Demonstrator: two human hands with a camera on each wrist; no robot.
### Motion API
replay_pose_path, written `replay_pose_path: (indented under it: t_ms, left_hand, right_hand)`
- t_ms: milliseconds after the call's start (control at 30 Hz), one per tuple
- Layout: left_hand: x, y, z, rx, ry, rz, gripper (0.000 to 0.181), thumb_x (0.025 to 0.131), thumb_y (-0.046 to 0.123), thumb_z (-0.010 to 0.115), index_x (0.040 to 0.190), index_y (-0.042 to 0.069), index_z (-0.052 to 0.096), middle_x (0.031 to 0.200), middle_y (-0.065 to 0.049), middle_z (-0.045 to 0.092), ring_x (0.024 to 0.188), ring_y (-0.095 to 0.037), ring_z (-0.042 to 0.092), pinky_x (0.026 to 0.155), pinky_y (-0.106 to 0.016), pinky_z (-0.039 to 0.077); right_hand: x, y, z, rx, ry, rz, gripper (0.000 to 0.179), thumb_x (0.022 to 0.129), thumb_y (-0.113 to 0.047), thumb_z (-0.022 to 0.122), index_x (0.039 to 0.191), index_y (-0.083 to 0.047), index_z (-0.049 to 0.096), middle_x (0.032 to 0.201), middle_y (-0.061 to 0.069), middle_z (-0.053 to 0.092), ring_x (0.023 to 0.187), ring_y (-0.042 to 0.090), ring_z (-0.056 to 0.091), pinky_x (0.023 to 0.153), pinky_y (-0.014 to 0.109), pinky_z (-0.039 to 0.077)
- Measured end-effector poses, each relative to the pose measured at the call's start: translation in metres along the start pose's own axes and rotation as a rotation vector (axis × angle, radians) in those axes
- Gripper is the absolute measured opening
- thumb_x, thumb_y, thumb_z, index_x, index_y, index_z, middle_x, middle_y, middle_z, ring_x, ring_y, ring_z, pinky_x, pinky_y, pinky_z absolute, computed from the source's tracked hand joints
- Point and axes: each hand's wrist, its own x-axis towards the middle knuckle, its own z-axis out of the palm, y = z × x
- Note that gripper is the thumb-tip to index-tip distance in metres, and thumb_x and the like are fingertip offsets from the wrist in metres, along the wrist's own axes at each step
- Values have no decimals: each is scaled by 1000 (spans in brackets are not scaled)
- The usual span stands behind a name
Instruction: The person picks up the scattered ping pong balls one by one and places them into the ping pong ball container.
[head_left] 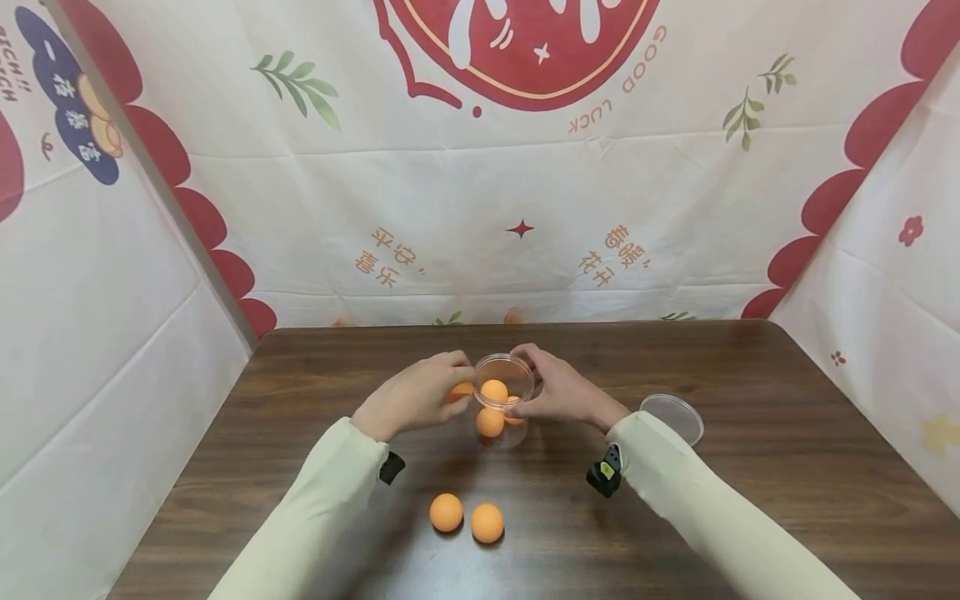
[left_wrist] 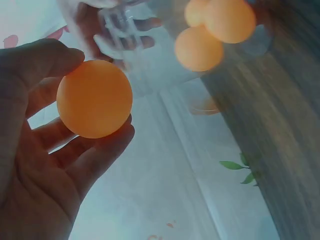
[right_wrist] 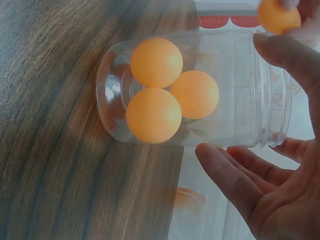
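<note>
A clear plastic jar [right_wrist: 234, 65] stands upright on the table, with three orange ping-pong balls [right_wrist: 154, 115] piled at its bottom. Around the neck of that jar, my right hand [head_left: 558, 390] holds on with thumb and fingers on opposite sides. My left hand [head_left: 420, 392] pinches another orange ping-pong ball [left_wrist: 95, 99] between thumb and fingertips. That ball is beside the jar's open mouth, on its left, outside the jar. Two loose balls, a left one [head_left: 446, 512] and a right one [head_left: 487, 523], lie on the table nearer to me, between my forearms.
A clear round lid [head_left: 672, 418] lies flat on the right, partly covered by my right sleeve [head_left: 675, 475]. The dark wood-grain table [head_left: 330, 354] ends at a printed white cloth [head_left: 480, 275] at the back, with more cloth at both sides.
</note>
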Motion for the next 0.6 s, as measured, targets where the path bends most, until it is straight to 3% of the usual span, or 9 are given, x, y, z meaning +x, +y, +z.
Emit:
replay_pose_path:
  t_ms: [267, 600]
  left_hand:
    - [25, 6, -1, -42, 38, 65, 26, 89, 15, 64, 114, 7, 66, 103, -5, 60, 82, -13, 56, 72, -25, 48]
    - [46, 7, 14, -183, 3, 25, 25, 90, 10, 60, 114, 9, 68, 103, -4, 60, 77, -12, 52, 70, -23, 45]
  right_hand:
    - [-2, 1, 0, 21, -20, 17, 73, 76, -28, 78, 134, -9, 38, 112, 14, 57, 80, 15, 61, 69, 29, 52]
    - [-1, 0, 1, 15, -3, -30, 69, 78, -28, 77, 134, -14, 39, 109, 11, 58, 77, 15, 60, 66, 30, 51]
